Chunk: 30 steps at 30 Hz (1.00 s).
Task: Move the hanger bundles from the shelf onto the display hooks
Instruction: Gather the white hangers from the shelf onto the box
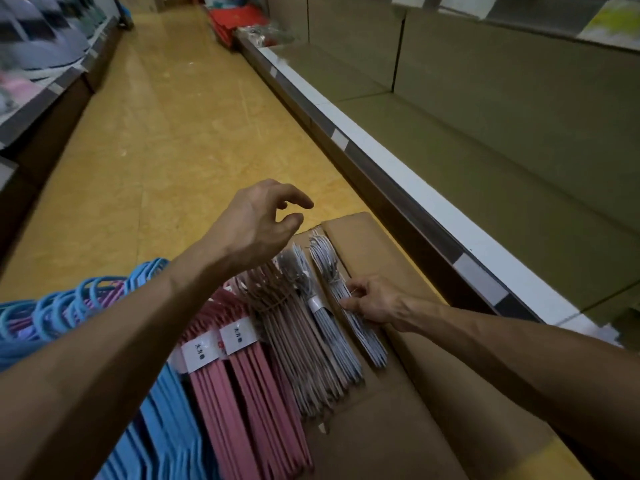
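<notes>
Now right hand (372,301) fingers (351,303) pinch the grey hanger bundle (341,296).

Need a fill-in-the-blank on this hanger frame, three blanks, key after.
1. The right hand grips the ____ hanger bundle.
2. The left hand holds ____.
3. The pink bundles carry white ____.
4. The bundles lie on brown ____.

Missing words: grey; nothing; labels; cardboard
</notes>
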{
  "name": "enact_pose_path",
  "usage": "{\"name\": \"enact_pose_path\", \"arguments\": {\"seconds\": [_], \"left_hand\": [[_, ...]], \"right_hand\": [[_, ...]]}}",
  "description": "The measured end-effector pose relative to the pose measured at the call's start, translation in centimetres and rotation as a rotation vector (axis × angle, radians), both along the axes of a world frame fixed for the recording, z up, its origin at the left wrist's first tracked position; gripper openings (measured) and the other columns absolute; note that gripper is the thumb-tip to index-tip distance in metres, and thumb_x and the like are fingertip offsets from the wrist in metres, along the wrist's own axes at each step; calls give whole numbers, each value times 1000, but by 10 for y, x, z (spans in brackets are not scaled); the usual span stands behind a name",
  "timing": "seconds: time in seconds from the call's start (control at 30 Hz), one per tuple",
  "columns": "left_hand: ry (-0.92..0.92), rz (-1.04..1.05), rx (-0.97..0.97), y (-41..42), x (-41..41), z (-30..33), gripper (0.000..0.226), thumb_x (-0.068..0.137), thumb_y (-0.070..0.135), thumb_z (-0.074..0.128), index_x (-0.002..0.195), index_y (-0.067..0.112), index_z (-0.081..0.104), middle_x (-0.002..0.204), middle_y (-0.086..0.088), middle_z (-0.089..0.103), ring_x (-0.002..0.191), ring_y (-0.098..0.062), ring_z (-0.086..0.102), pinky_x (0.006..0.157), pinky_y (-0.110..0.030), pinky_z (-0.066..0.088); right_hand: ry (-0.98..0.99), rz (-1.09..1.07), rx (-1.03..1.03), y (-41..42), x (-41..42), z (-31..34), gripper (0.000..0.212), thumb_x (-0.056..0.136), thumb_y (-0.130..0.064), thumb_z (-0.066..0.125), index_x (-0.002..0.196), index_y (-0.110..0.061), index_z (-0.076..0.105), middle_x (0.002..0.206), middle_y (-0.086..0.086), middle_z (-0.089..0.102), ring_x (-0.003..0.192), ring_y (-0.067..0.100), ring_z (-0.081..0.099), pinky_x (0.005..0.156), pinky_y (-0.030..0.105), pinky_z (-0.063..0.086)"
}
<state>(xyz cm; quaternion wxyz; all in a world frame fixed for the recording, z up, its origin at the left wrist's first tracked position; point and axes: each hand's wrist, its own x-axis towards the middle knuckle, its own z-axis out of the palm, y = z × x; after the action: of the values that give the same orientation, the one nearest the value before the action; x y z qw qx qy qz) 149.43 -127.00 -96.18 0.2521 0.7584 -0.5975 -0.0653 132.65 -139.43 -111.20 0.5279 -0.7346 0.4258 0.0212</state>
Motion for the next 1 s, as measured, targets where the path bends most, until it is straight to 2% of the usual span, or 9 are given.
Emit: {"name": "enact_pose_path", "arguments": {"seconds": [0.1, 0.17, 0.3, 0.43, 0.57, 0.67, 0.77, 0.93, 1.0], "left_hand": [[36, 9, 4, 4, 2, -2, 25, 98, 23, 54, 121, 27, 65, 127, -1, 58, 115, -13, 55, 100, -37, 47], [56, 5, 4, 5, 3, -4, 25, 98, 22, 54, 120, 27, 65, 127, 0, 59, 114, -11, 55, 100, -35, 48], [94, 5, 7, 3, 0, -4, 25, 99, 20, 53, 121, 26, 65, 128, 1, 60, 113, -9, 57, 100, -33, 48], [114, -28, 16, 0, -7, -3, 25, 100, 21, 53, 121, 25, 64, 127, 3, 61, 107, -6, 57, 95, -31, 50], [110, -82, 35, -5, -18, 2, 24, 100, 22, 53, 120, 27, 64, 124, 6, 62, 108, -6, 59, 95, -32, 51], [125, -98, 31, -14, -30, 6, 23, 99, 23, 54, 119, 28, 65, 120, 8, 64, 108, -7, 60, 94, -31, 51], [156, -124, 21, -27, -46, 10, 23, 98, 23, 55, 117, 29, 67, 112, 13, 65, 101, 0, 60, 87, -24, 50], [229, -185, -2, -56, -82, 13, 19, 97, 23, 58, 109, 32, 70, 106, 18, 68, 100, 4, 62, 81, -23, 51], [236, -218, 4, -72, -100, 13, 18, 97, 26, 59, 109, 35, 69, 108, 18, 68, 100, 5, 61, 77, -19, 49]], "right_hand": [[20, 16, -16, 2, 3, -6, 47, 91, -26, 68, 134, -13, 57, 128, 11, 62, 108, 24, 63, 92, 38, 55], [20, 27, -15, 3, 4, -6, 42, 91, -26, 68, 130, -14, 60, 127, 11, 63, 112, 25, 63, 98, 42, 53], [9, 60, 18, 8, 7, -3, 20, 93, -25, 65, 110, -15, 67, 107, 7, 69, 97, 22, 67, 86, 41, 58], [12, 83, 83, 9, 1, 7, 27, 97, -21, 60, 122, -11, 63, 100, 8, 69, 83, 18, 67, 67, 30, 56], [25, 90, 54, 5, -19, 25, 31, 97, -18, 60, 127, -10, 61, 111, 10, 67, 100, 25, 67, 83, 39, 60], [-2, 121, -16, -3, -49, 40, 23, 98, -18, 58, 120, -13, 64, 111, 5, 66, 101, 20, 65, 82, 32, 60], [-27, 141, -78, -13, -88, 57, 24, 99, -19, 56, 121, -11, 63, 112, 5, 66, 101, 19, 67, 85, 36, 60], [-18, 133, -298, -32, -169, 88, 18, 100, -21, 55, 110, -15, 68, 99, -3, 69, 84, 8, 68, 72, 24, 59], [-20, 88, -339, -39, -205, 98, 15, 99, -20, 55, 106, -18, 69, 98, -4, 70, 83, 10, 68, 71, 26, 58]]}}
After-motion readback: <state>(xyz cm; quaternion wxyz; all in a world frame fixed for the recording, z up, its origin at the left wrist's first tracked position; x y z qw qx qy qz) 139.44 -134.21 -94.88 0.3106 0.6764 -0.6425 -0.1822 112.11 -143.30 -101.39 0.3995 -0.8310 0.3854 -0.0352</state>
